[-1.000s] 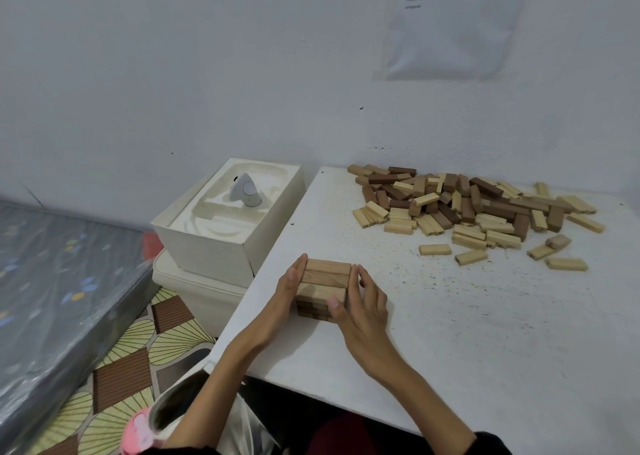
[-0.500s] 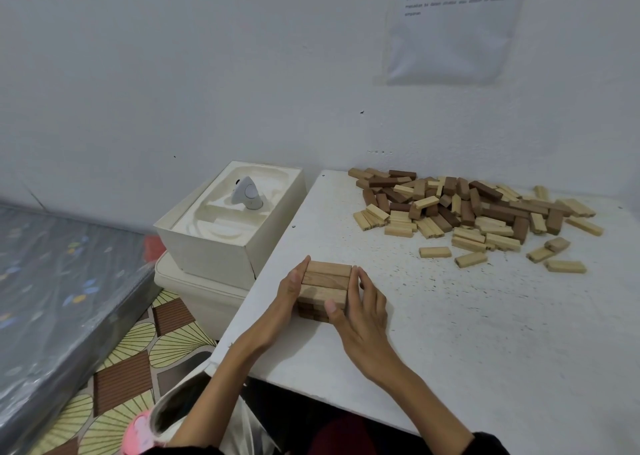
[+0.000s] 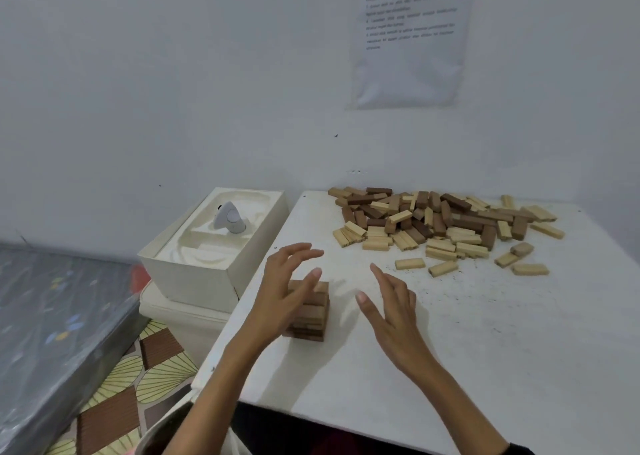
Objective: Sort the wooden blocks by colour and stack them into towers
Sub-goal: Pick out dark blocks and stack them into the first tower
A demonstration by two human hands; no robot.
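Note:
A short tower of mid-brown wooden blocks (image 3: 311,319) stands on the white table (image 3: 450,350) near its left front edge. My left hand (image 3: 284,288) hovers just left of the tower and partly in front of it, fingers spread and relaxed, holding nothing. My right hand (image 3: 391,302) is lifted to the right of the tower, apart from it, fingers straight and empty. A loose pile of light, mid-brown and dark brown blocks (image 3: 440,222) lies at the far side of the table, with a few single light blocks (image 3: 409,264) strewn in front of it.
A cream open box (image 3: 194,267) with a small grey device (image 3: 229,218) in it stands left of the table on a white container. A mattress (image 3: 52,316) and patterned floor lie farther left. A paper sheet (image 3: 408,38) hangs on the wall.
Both hands were pressed against the sides of the tower; now they have let go and moved apart and upward. The view has shifted slightly.

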